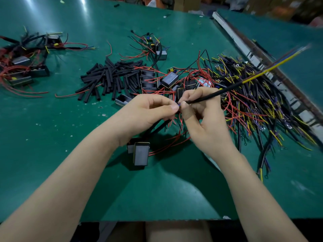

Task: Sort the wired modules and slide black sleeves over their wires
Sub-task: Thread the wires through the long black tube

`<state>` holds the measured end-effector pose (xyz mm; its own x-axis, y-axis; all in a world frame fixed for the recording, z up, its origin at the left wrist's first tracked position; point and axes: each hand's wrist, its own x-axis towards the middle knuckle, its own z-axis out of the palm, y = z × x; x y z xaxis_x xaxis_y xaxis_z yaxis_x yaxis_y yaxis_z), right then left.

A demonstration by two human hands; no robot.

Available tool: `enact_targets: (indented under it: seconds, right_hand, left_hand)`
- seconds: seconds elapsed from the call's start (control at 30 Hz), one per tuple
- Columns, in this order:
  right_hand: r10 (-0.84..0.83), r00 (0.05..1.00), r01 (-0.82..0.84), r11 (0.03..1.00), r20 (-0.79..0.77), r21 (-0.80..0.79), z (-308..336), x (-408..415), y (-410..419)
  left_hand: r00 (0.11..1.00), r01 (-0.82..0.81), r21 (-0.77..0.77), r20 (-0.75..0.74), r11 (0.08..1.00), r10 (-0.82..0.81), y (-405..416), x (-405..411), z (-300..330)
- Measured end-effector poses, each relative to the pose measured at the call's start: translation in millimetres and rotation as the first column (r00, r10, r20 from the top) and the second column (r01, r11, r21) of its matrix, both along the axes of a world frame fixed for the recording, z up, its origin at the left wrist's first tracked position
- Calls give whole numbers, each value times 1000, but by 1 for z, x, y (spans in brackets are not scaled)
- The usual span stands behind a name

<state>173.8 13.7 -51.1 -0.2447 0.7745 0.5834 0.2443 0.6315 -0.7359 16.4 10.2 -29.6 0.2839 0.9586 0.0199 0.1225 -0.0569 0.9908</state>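
My left hand [150,110] pinches wire ends at its fingertips. My right hand [201,116] grips a black sleeve [215,93] with yellow and blue wires [272,65] running out its far end, up and right. Just below my hands lies a module [141,153] with red leads. Beyond them: loose sleeves [111,77] and more modules [169,79]. Right: a tangled wire heap [253,102]. Far left: another module pile [22,65]. All rest on a green table [157,198].
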Motion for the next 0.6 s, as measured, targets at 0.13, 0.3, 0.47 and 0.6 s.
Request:
enact_targets:
  seconds: [0.13, 0.3, 0.47, 0.6]
  right_hand:
    - [-39, 999, 37, 997, 28, 74, 1, 1, 1]
    - [-22, 999, 25, 994, -28, 104, 1, 1, 0]
    - [-13, 999, 14, 999, -33, 38, 2, 2, -2]
    - [-8, 1000, 10, 994, -16, 108, 2, 1, -2]
  left_hand:
    - [1000, -28, -11, -1, 1000, 28, -1, 1, 2]
    - [977, -6, -129, 212, 992, 33, -1, 2, 2]
    - [956, 33, -202, 291, 979, 27, -3, 1, 6]
    - [948, 45, -246, 316, 968, 36, -4, 1, 8]
